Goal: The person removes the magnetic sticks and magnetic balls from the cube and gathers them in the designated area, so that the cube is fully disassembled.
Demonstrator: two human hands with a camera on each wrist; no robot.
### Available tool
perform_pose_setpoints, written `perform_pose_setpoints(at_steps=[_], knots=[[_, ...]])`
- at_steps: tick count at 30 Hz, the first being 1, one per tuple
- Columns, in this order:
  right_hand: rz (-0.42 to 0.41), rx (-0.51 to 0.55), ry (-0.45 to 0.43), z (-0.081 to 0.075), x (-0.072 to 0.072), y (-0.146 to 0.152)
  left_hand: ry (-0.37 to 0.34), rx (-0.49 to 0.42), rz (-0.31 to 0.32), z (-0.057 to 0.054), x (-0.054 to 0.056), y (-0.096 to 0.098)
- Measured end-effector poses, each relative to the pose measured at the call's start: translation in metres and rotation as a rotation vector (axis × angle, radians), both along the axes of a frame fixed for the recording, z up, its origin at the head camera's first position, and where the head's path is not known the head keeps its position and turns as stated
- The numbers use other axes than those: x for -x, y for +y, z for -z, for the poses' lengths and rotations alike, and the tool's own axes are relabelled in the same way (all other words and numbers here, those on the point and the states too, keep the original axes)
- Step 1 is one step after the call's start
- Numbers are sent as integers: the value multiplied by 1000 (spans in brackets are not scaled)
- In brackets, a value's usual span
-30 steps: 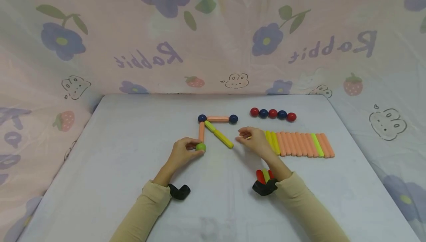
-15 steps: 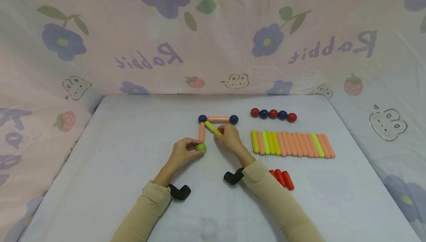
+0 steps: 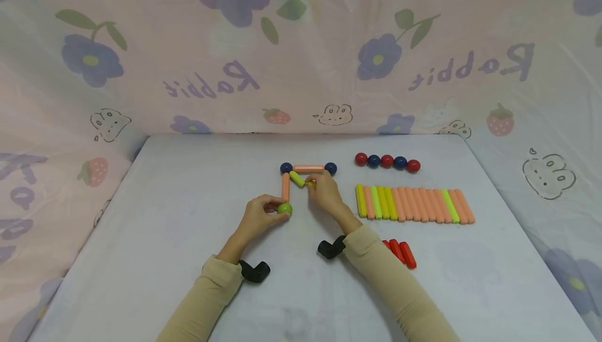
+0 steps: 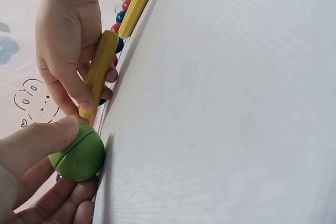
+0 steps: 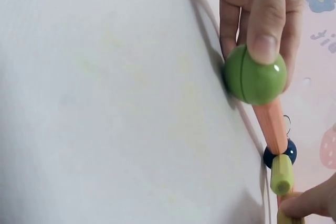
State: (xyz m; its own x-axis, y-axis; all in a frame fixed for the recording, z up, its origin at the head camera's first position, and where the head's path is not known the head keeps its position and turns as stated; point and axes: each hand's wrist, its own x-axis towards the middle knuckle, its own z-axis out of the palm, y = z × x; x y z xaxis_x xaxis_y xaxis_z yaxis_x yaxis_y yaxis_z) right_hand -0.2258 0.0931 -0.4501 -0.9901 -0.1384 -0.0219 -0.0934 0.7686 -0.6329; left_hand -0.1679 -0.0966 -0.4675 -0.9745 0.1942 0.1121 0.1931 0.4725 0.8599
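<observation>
My left hand [image 3: 259,215] pinches a green ball [image 3: 285,209] between thumb and fingers. An orange stick [image 3: 285,188] runs from that ball to a dark blue ball [image 3: 286,167]. From the blue ball a second orange stick [image 3: 308,168] leads right to another dark blue ball [image 3: 331,168]. A short yellow-green stick [image 3: 297,178] slants out from the corner ball. My right hand [image 3: 325,193] grips a yellow stick [image 4: 98,74] beside its free end; in the head view the fingers hide most of it. The left wrist view shows the yellow stick tilted above the green ball.
Right of my right hand lies a row of orange, yellow and green sticks [image 3: 418,204]. Behind it, red and blue balls [image 3: 387,161] form a line. Several red sticks [image 3: 403,254] lie partly behind my right sleeve. A patterned cloth [image 3: 301,70] hangs along the back.
My right hand has come left from beside the stick row and taken hold of the yellow stick, which has turned away from its slanting line. My left hand stays on the green ball.
</observation>
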Motion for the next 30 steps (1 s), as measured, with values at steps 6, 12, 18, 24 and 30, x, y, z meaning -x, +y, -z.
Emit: perform_pose_setpoints(at_steps=[6,12,18,24,30], knots=[[13,54,-40,-4,-2,8,-1,7,-4,0,0,0],[-27,146,-28,-16,-10,21,-2,9,-7,1,0,-1],[-14,328,-74,-29,-20,39,-4,9,-11,0,-1,-2],[-24,391,-91,-34,-28,63,10,8,-5,0,-1,-1],[-10,393,-78,-37,-34,87,31,3,0,1,0,-1]])
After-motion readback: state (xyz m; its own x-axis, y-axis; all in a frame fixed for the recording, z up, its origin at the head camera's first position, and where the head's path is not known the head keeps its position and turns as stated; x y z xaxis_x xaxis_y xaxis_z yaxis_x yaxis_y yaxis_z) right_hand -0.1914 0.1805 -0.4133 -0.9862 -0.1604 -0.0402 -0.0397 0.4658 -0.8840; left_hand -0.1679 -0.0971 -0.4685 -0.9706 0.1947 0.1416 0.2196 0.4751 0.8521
